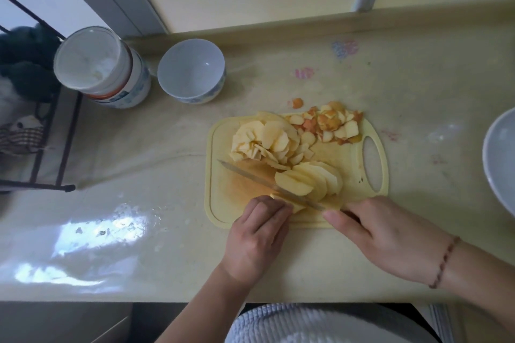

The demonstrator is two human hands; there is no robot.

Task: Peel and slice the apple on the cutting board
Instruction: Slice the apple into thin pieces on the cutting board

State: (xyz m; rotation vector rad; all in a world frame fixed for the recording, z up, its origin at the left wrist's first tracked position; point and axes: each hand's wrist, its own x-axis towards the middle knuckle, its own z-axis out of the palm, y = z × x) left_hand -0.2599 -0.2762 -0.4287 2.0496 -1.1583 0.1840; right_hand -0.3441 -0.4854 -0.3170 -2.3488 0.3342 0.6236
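Two hands, head view: both working at the near edge of the cutting board (220,203).
Left hand (257,237): fingers curling down, pinning an apple piece (296,207), mostly hidden beneath.
Right hand (381,237): gripping the knife (250,177); handle hidden inside.
Slices (306,182): fanning just beyond both hands.

One head-worn wide-angle view, aimed steeply down and forward from above the countertop's (167,203) near edge; cutting board (351,164) seen close, centred; back wall reached at the top.
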